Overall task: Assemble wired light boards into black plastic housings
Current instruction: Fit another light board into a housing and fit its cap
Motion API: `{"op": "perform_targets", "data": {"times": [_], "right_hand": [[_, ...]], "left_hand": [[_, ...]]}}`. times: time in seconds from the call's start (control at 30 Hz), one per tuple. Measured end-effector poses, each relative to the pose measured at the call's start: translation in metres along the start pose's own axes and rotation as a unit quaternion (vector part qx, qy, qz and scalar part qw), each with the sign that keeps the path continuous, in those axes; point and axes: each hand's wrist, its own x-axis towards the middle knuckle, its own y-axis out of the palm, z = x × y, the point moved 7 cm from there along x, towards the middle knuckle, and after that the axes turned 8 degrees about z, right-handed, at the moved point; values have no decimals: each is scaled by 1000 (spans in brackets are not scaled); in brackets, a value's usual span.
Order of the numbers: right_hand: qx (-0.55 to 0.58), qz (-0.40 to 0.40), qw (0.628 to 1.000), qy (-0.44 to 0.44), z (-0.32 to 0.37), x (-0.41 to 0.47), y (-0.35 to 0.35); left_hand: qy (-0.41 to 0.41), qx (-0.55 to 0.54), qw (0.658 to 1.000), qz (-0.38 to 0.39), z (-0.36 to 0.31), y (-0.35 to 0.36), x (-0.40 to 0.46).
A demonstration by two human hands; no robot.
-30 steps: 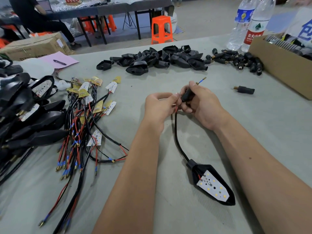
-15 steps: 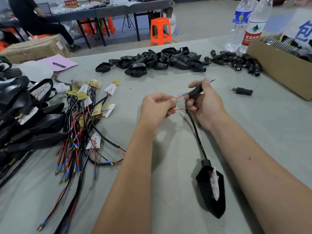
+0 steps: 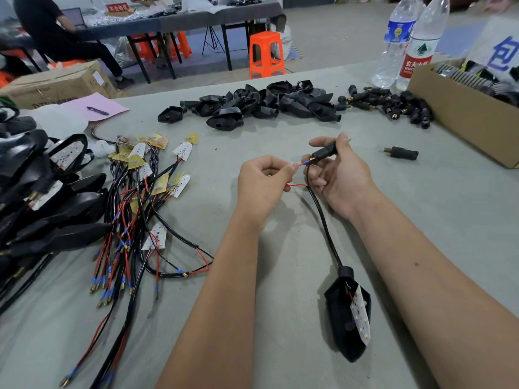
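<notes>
Pinched between thumb and forefinger of the left hand (image 3: 264,181), a thin red wire with a blue-collared brass tip (image 3: 302,164) is held up to a short black cylindrical connector sleeve (image 3: 323,153), which is gripped in the curled fingers of the right hand (image 3: 339,175). From the right hand a black sheathed cable (image 3: 323,223) is seen running down to a black pointed plastic housing (image 3: 344,327) lying near the table's front edge, with a white LED light board (image 3: 360,315) tilted half out of it.

At the far left edge, finished black housings with boards fitted (image 3: 42,192) are stacked, and beside them a tangle of wired light boards with red and black leads (image 3: 134,209) is spread. A pink paper sheet (image 3: 95,106) with a pen on it is placed behind these. Open grey tabletop (image 3: 280,346) is left between the forearms and in front of the hands.

Along the back, a heap of empty black housings (image 3: 252,105) is piled, followed by a cluster of black connector sleeves (image 3: 393,103), with one sleeve (image 3: 401,152) lying apart. Two clear plastic water bottles (image 3: 407,40) are stood at the right rear, one with a blue label, one with a red label bearing Chinese characters too small to read. A brown cardboard box (image 3: 463,113) is set against the right edge, a large blue character "包" showing above it.
</notes>
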Motion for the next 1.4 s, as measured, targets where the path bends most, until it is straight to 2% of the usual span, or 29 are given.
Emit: {"op": "perform_targets", "data": {"times": [0.43,0.57,0.7,0.8,0.93,1.07,1.23,1.4], "right_hand": [[9,12,1000,6,-1,-1,3],[3,9,1000,6,-1,0,3],[-5,16,1000,9,-1,0,3],[-30,23,999,4,-1,-1,5],[-56,23,998,-7,-1,-2,7],[-23,26,999,5,-1,-3,7],[16,17,1000,17,-3,-2,6],[41,3,999,14,-5,-1,4]], "left_hand": [[-9,53,997,-54,1,1,0],[25,76,996,-29,-6,2,-2],[67,143,986,-48,-14,1,-4],[78,155,983,-53,-15,2,-6],[57,119,991,-32,-10,6,-4],[27,52,998,-20,-4,7,-3],[-9,-52,997,-57,0,12,-5],[-50,-147,981,-115,5,11,-10]]}}
